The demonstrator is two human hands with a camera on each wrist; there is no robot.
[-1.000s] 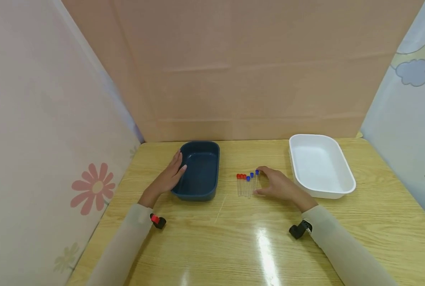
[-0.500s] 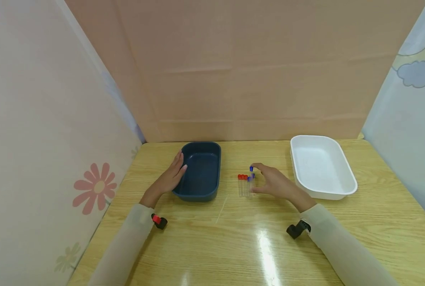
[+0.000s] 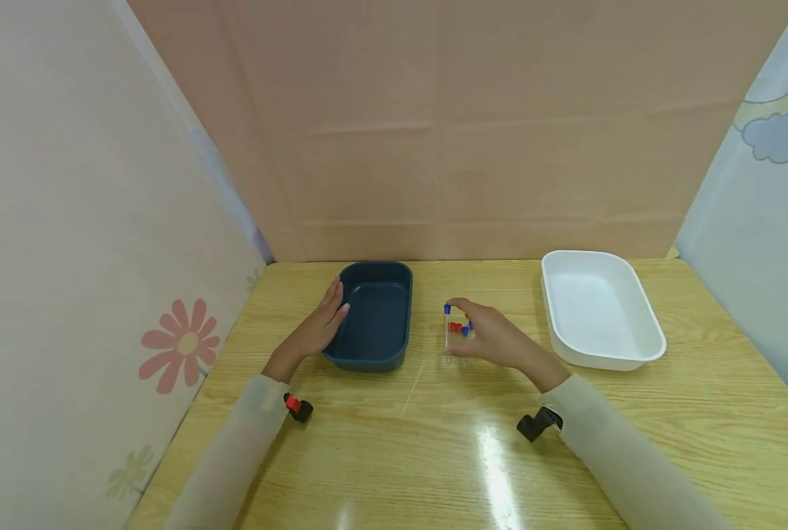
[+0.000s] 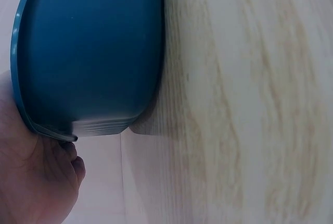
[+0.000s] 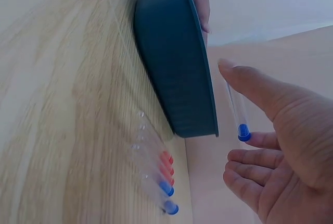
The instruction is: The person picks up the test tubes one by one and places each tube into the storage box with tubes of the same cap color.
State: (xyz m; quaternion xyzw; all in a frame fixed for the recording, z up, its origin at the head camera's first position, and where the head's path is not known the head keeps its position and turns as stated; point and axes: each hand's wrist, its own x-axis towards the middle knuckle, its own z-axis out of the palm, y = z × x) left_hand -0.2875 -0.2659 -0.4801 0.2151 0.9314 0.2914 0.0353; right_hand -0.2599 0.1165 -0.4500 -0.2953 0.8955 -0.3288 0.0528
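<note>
My right hand (image 3: 493, 335) pinches a clear test tube with a blue cap (image 5: 237, 107) lengthwise, thumb at the bottom end and a finger at the cap. In the right wrist view the tube is above the table. Under and beside that hand lie tubes with red caps (image 5: 167, 164) and blue-capped tubes (image 5: 169, 207), in a row on the table and partly hidden in the head view. My left hand (image 3: 321, 324) rests against the left rim of a dark blue basin (image 3: 374, 364), its fingers extended along the edge and thumb over the inside.
A white basin (image 3: 602, 357) stands to the right of my right hand. Both basins are on the wooden table (image 3: 394, 456), which ends at a beige backdrop (image 3: 427, 147). Patterned walls flank the table left and right.
My right hand has lifted one blue-capped test tube from the right end of the row and carried it left, over the other tubes. The left hand stays on the dark blue basin.
</note>
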